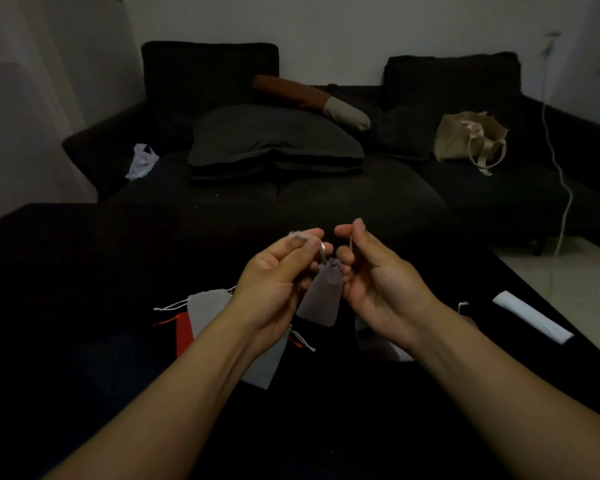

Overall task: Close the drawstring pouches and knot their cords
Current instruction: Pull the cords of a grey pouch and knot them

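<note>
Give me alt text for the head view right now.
Both hands, left hand and right hand, pinch the cords of a small grey fabric drawstring pouch held above a black table. A light grey pouch and a red pouch lie beneath.

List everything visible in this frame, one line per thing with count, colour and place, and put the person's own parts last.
held pouch: 1, grey, hanging between both hands, mouth gathered
cords: pale, rising from the held pouch into each grip
light grey pouch: 1, on the black table, left of the hands
red pouch: 1, partly under the light grey pouch
table: 1, black, foreground
white strip: 1, table's right edge
sofa: 1, black, behind the table
cushion: 1, dark grey, on the sofa
bolster: 1, brown and cream, behind the cushion
tote bag: 1, beige, sofa right
white cloth: 1, sofa left
cable: 1, white, far right
left hand: pinching a cord
right hand: pinching a cord
</note>
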The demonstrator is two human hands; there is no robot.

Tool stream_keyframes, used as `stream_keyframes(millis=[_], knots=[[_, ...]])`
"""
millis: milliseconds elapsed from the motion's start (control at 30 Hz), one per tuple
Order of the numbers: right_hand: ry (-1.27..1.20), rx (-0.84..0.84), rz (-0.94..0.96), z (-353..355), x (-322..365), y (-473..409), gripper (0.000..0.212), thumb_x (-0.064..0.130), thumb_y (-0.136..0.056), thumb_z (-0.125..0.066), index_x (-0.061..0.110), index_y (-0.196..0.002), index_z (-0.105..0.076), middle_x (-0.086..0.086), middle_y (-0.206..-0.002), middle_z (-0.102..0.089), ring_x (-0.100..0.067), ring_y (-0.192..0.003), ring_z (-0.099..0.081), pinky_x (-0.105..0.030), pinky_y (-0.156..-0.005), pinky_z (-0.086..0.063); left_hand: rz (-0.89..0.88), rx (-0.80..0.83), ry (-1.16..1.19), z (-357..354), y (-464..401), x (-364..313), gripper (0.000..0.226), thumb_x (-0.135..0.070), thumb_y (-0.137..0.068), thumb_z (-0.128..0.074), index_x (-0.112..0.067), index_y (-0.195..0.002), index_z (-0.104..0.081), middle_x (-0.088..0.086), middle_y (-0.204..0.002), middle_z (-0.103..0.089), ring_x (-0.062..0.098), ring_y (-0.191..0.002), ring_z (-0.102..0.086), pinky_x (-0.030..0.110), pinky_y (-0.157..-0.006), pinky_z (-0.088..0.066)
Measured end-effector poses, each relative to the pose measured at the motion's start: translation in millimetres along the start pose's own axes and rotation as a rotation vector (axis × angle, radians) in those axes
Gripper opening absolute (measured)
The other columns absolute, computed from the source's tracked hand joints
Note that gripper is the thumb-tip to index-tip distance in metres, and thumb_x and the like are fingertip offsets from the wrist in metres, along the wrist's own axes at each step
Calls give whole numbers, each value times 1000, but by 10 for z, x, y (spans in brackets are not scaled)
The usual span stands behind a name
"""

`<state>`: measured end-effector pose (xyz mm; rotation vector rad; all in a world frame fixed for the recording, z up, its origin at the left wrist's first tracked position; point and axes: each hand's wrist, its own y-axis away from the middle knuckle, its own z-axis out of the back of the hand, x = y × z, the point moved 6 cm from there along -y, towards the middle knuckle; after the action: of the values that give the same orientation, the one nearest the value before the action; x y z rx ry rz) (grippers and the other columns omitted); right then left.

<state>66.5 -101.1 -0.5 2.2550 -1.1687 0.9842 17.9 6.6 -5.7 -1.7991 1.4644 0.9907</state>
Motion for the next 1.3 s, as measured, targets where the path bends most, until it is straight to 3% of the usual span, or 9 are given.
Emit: stream_keyframes(millis=[133,200,367,567,767,933,1033,1167,1300], knots=[[37,24,31,-10,-29,-19,25,30,-92,-57,10,-85,-72,-4,-64,-49,-10,-60,-50,-22,-64,-44,-15,8,-44,-6,14,9,20,-18,-76,-67,-8,-92,-75,10,-81,-73,21,-71,-72,28,-63,-59],[28,17,44,-18,-28,-30,27,28,-95,-53,9,-86,-70,-4,-63,-49,-10,-57,-51,-20,-58,-47,-62,6,-70,-21,11,-18,22,-16,-83,-62,-5,-99,-72,9,-80,-72,19,-69,-72,26,-61,-58],[-26,-63,-1,26,-26,-21,26,29,-97,-53,9,-89,-67,-1,-60,-49,-7,-55,-48,-18,-60,-47,-44,15,-64,-29,9,-51,27,-18,-100,-45,-6,-106,-69,11,-92,-76,20,-78,-74,25,-65,-58],[-24,-124,-10,76,-6,-1,25,29,-99,-53,9,-92,-67,-1,-61,-50,-7,-56,-48,-20,-64,-43,-85,58,-161,-75,46,-40,27,-14,-83,-61,-1,-104,-70,14,-93,-76,18,-81,-74,23,-69,-58],[90,-91,-35,46,-38,24,25,28,-99,-54,9,-92,-69,-1,-63,-50,-6,-54,-51,-18,-55,-49,-62,72,-287,12,24,-86,18,-25,-80,-65,-16,-87,-79,12,-92,-76,18,-83,-72,25,-69,-57],[180,-45,-35,11,-38,24,26,29,-99,-53,9,-94,-69,0,-61,-49,-8,-54,-48,-19,-53,-45,61,95,-39,-2,18,-72,25,-22,-89,-53,-15,-76,-73,3,-78,-69,14,-74,-67,28,-70,-56],[206,-24,-11,5,-16,31,27,29,-99,-52,10,-92,-69,-1,-62,-52,-9,-55,-48,-18,-52,-45,108,76,-183,34,-9,-18,30,-17,-98,-48,-12,-79,-71,0,-67,-58,12,-66,-56,23,-64,-49],[476,11,165,19,97,36,27,27,-98,-53,12,-90,-74,-3,-75,-64,-11,-65,-54,-21,-58,-43,84,36,-392,94,-29,-39,26,-14,-96,-53,-9,-82,-74,0,-62,-58,14,-66,-49,25,-67,-39],[844,103,402,-79,265,127,22,14,-95,-56,4,-99,-76,-3,-112,-69,-7,-96,-67,-18,-72,-54,101,149,-581,61,-2,-17,27,-20,-95,-56,-16,-78,-76,0,-66,-58,12,-64,-47,26,-66,-35]])
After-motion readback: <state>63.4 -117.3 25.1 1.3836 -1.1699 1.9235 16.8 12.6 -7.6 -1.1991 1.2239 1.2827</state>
